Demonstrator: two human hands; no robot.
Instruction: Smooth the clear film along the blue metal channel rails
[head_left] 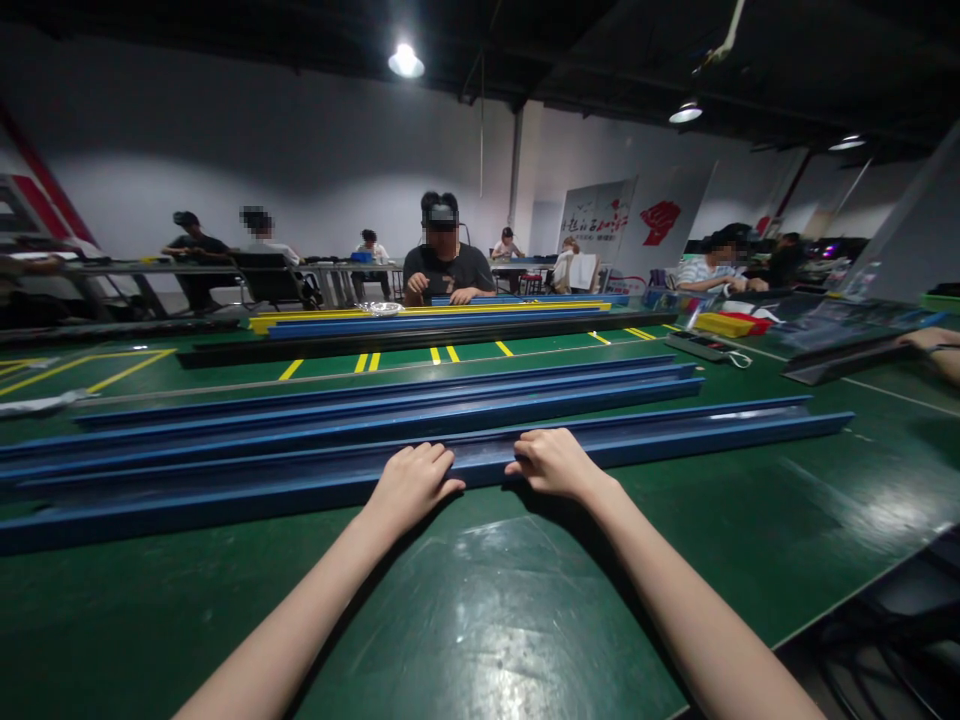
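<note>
A long blue channel-shaped rail (292,496) lies across the green table (480,600), its open trough facing up. My left hand (416,480) is closed over its near wall, the fingers curled across the top edge and the thumb on the front side. A short way to the right, my right hand (555,463) grips that same wall, its fingers bent over the edge. The inner fingertips of both hands are hidden. Just behind, roughly parallel, lies a second blue rail (570,397).
Farther back lie a yellow rail (525,311), a blue one and a long black strip (420,342). Yellow tape lines mark the table. A dark device (701,347) and a yellow tray (724,324) sit at right. A person (448,265) sits opposite; another's hand (934,340) touches a dark rail (847,355).
</note>
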